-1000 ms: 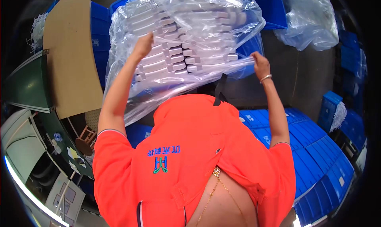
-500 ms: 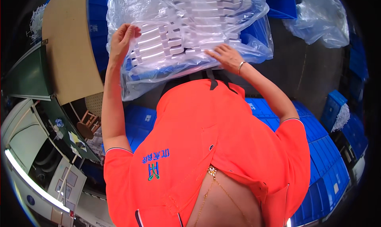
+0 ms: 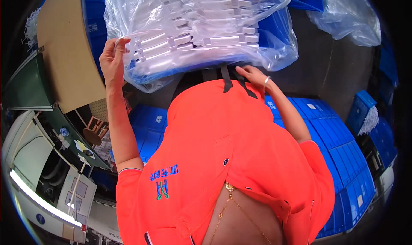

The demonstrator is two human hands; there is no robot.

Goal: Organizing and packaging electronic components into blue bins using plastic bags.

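Left hand: raised at the bag's left front corner, fingers bent and thumb near them, the gap narrow; whether film is pinched between them, I cannot tell.
Right hand: low, in front of the bag's near edge and beside the waist, fingers partly bent and pointing left; I cannot tell whether it grips anything.
Bracelet: around the right wrist.
Bag: clear, crinkled film, at the top of the view ahead of the person, spread over the parts and hanging in folds along its near side.
Parts: white, long and slightly curved, stacked in two side-by-side columns, seen through the film.
Bin: blue, under the film, showing to the right of the parts.
Straps: black, at the waist, just left of the right hand.
Shirt: orange-red, filling the lower middle.
Crates: blue, side by side at lower right.
Board: tan, left of the bag.
Second bag: clear, bunched, at upper right.
Stool: brown, at left, below the board.
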